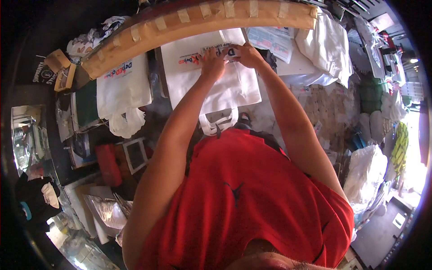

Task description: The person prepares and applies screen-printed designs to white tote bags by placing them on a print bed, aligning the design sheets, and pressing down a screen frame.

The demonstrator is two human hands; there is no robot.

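A white cloth tote bag (225, 92) lies flat on a board in front of me, its handles (220, 121) hanging toward my body. Across its upper part rests a strip of clear printed film (192, 61) with dark and red lettering. My left hand (214, 64) lies on the film near its middle, fingers spread over it. Close by on the right, my right hand (246, 55) touches the film's right end, with thumb and forefinger apart. The fingertips partly cover the print.
A long beam (216, 17) wrapped in brown paper and tape crosses just beyond my hands. Another printed white bag (123, 90) lies to the left. On the right are printed film sheets (272, 40) and a pile of white bags (324, 49). A pale frame (135, 155) stands lower left.
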